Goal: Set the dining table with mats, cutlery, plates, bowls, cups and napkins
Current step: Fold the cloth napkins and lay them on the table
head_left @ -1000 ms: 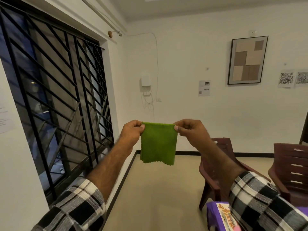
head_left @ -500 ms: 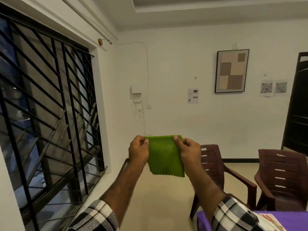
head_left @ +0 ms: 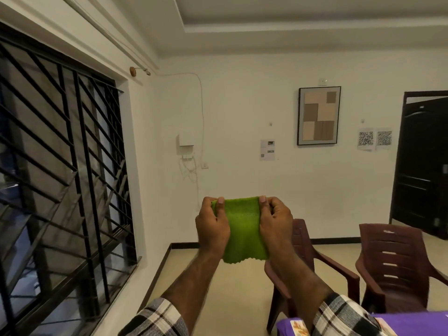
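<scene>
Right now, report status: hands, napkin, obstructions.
Left hand and right hand both pinch the green napkin mid-air. Table corner low right. Nothing blocking.

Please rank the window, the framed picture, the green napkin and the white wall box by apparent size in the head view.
1. window
2. green napkin, enlarged by nearness
3. framed picture, close to the napkin
4. white wall box
</scene>
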`<state>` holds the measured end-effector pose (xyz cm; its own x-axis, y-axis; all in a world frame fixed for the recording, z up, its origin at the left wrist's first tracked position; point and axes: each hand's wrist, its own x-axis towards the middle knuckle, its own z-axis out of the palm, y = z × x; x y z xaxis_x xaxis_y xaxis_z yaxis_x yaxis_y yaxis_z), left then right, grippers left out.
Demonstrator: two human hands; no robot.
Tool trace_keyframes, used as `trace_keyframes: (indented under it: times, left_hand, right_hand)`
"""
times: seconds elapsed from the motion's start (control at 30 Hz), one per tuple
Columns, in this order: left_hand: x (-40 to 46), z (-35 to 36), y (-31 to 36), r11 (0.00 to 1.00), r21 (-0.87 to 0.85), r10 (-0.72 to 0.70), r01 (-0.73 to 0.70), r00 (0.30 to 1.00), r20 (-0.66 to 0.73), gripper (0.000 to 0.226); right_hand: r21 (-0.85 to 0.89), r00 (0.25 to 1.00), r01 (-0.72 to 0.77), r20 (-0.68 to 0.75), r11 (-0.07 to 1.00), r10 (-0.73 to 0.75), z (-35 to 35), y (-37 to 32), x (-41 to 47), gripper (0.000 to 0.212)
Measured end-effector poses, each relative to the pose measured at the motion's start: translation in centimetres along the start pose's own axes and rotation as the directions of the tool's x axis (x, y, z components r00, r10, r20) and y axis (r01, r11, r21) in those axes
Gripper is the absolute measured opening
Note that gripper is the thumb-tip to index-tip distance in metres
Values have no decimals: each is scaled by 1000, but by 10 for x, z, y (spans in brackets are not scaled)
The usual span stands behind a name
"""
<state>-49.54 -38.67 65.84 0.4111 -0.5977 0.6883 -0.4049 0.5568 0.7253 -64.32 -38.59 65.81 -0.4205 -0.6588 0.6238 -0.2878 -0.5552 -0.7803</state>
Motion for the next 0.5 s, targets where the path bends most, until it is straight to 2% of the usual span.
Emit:
trace_keyframes:
  times: [0.13, 0.27, 0.33, 0.4, 0.43, 0.5]
  left_hand:
    - [-10, 0, 2, 974, 86, 212, -209, 977, -31, 33]
    - [-12, 1, -1, 963, 96, 254, -251, 967, -21, 37]
    - [-13, 2, -4, 978, 16, 210, -210, 978, 15, 33]
    - [-8, -2, -11, 985, -115, 146, -132, 982, 116, 28]
    - [-4, -6, -17, 982, -186, 74, -34, 974, 214, 27]
    - [7, -19, -27, 942, -264, -80, 209, 900, 429, 22]
  right_hand:
    - [-35, 996, 53, -74, 998, -56, -7, -1, 1, 38]
    - [-46, 992, 74, -99, 996, -79, -10, 0, -6, 33]
    - [-59, 994, 76, -73, 995, -80, -14, -1, -8, 32]
    - [-37, 995, 92, 33, 995, -91, -25, -7, -3, 31]
    - [-19, 989, 99, 109, 995, -96, -32, -9, 0, 31]
    - [9, 960, 97, 264, 995, -96, -44, -12, 8, 30]
